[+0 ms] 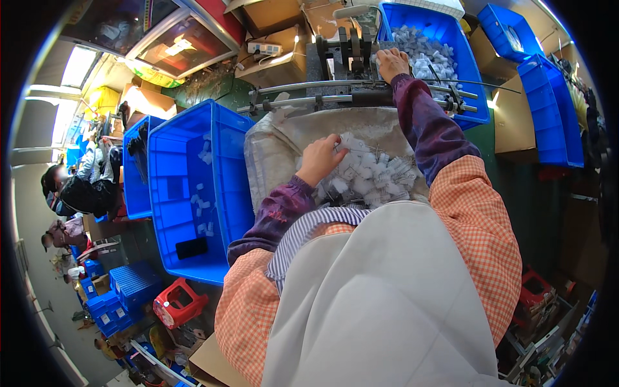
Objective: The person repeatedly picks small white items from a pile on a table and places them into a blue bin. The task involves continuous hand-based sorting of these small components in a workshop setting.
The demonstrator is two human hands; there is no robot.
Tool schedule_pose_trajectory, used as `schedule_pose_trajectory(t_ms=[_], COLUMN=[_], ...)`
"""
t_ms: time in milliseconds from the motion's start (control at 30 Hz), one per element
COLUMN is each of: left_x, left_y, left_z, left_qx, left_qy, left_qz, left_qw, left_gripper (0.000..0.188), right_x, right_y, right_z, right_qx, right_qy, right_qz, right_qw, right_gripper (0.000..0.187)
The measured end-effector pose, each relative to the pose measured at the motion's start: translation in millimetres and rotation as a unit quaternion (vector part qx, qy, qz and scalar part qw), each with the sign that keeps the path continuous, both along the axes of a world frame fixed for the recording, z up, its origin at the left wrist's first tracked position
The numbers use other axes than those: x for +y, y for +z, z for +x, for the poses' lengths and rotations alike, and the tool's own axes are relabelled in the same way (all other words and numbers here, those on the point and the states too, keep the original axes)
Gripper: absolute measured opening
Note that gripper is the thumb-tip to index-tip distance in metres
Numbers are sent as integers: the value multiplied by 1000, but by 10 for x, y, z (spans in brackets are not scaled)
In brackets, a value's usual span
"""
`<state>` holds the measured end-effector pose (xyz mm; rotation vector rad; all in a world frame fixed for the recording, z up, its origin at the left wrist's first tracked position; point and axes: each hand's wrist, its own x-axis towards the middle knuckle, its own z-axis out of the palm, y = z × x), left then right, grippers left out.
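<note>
In my lap a grey-white cloth [274,138] is spread out and bears a heap of small white plastic pieces [377,174], some with thin ridges or pins. My left hand [320,159] is at the heap's left edge, its thumb and forefinger apart beside some pieces. My right hand [391,62] reaches forward to the right side of a dark metal bench machine [348,55]. Its fingers are bent down, and whatever they grip is hidden. Metal rods [316,89] run crosswise on the machine's near side.
At the back right, a blue bin [474,71] holds many similar whitish pieces. A large blue bin [187,148] to my left contains a few pieces and a black flat object [191,248]. Cardboard boxes [280,68] stand behind; a red stool [180,303] is lower left. Several people are far left.
</note>
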<state>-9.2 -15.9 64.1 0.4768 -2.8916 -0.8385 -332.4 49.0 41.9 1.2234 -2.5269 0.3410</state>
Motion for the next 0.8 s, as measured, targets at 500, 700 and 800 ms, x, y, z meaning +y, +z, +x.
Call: schedule_pose_trajectory(t_ms=[500,700,800], left_x=[-424,-586,-565], left_y=[-85,35,54], left_z=[243,312,322], left_qx=[79,84,70], left_qy=[194,233,222], left_qz=[46,95,107], left_qw=[977,964,966], left_gripper=[31,27,25], right_x=[-25,-13,-24], right_y=[-14,24,7], right_z=[-14,1,-12], right_qx=[10,-16,-3], right_qy=[-7,0,-6], right_qz=[8,16,25], right_qw=[1000,1000,1000], right_gripper=[12,17,14])
